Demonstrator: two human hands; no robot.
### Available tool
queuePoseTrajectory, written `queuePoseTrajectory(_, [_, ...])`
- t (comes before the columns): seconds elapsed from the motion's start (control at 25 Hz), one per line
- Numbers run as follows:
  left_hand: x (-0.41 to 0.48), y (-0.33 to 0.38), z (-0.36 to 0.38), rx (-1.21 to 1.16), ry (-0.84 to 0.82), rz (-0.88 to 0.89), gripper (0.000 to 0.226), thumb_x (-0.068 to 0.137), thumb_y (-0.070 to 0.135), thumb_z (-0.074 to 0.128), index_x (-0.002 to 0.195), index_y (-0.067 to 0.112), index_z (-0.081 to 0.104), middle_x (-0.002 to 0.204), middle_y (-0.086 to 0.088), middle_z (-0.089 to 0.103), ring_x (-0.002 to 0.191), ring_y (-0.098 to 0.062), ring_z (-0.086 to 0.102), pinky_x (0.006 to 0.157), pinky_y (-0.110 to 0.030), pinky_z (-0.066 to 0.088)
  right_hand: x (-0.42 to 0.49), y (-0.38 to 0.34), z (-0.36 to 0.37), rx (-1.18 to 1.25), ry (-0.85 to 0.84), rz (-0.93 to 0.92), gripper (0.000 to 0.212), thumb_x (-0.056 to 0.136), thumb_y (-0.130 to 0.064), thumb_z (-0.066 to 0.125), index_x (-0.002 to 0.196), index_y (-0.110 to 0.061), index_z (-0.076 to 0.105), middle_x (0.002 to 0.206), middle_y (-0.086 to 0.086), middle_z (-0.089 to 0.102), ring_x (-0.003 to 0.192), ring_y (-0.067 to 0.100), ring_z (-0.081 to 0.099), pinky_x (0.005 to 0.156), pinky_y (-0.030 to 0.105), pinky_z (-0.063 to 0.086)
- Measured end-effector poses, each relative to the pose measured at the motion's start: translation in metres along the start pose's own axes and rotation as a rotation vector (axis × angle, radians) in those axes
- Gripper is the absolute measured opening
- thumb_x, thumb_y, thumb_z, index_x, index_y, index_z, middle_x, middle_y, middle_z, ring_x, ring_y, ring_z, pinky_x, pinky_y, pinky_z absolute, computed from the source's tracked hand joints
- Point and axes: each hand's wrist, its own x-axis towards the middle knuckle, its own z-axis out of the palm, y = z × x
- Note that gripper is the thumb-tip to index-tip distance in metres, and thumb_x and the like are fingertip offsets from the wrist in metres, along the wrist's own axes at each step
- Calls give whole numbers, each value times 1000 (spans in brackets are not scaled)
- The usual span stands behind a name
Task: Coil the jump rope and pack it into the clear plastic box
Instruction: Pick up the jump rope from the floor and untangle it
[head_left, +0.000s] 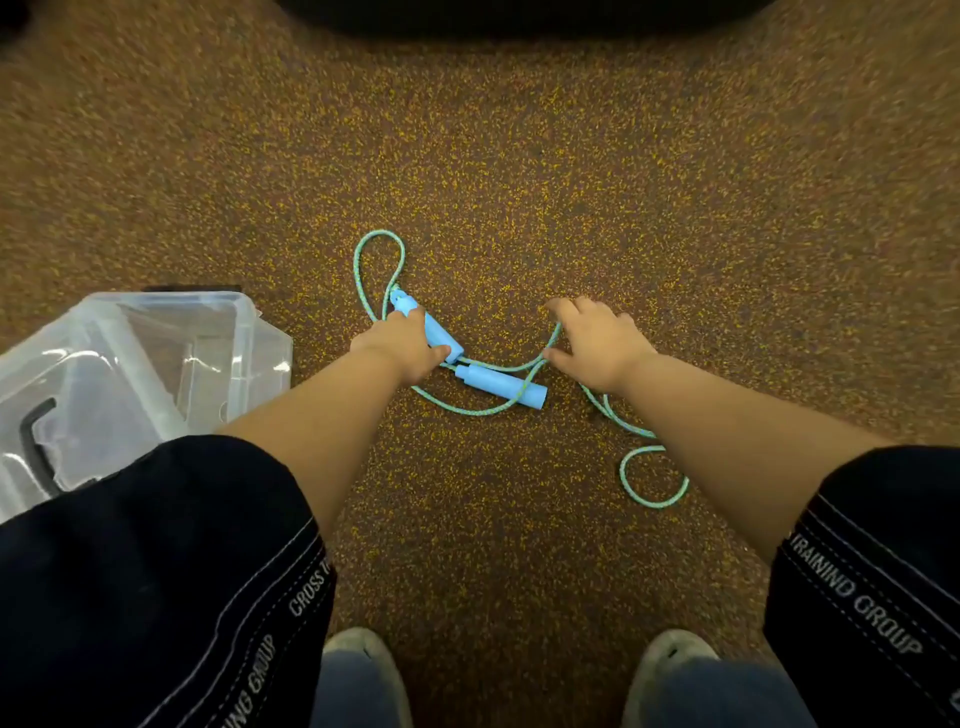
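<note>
A light blue jump rope (374, 249) lies on the speckled floor in loose loops. One blue handle (436, 332) is gripped by my left hand (402, 343), fingers and thumb curled round it. The second blue handle (501, 387) lies free on the floor just below it. My right hand (597, 340) is on the rope cord to the right, fingers bent over it and thumb against it. A further loop of the cord (654, 475) lies under my right forearm. The clear plastic box (156, 358) stands open at the left, apart from both hands.
Brown floor with yellow flecks (519, 156) stretches all around. My two shoes (363, 670) show at the bottom edge, with dark sleeves on either side. A dark object (519, 13) runs along the top edge. A black handle part shows on the box lid (36, 441).
</note>
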Motion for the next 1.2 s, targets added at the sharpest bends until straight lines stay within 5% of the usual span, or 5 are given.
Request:
queuePoseTrajectory(0.44, [32,11,18,-259,33,-71,52,94,41,44,142,23,34,138,-24,37,120,-40,46,100,-47,42,11,-2,33,-27,-100,-43,47,94,-38,46,135,-16,40,129,13,45,121,35,46,97,47,37])
queuePoseTrajectory(0.68, [43,19,7,-376,8,-155,29,93,29,53,117,12,50,129,-22,43,100,-32,48,93,-37,44,23,-7,31,12,-137,-26,29,94,-34,50,103,-9,64,113,16,57,103,35,57,88,38,45])
queuePoseTrajectory(0.96, [50,16,12,-446,36,-202,14,93,12,51,96,17,38,131,-22,33,59,-14,27,73,-34,39,31,-3,32,83,-138,-20,23,90,-30,57,94,-9,64,108,15,58,101,34,57,83,34,45])
queuePoseTrajectory(1.2, [37,18,4,-542,142,-210,30,90,7,50,117,18,43,133,-21,30,55,-22,40,72,-35,42,26,2,20,134,-86,-38,23,90,-31,59,94,-11,68,97,11,57,99,30,59,81,33,46])
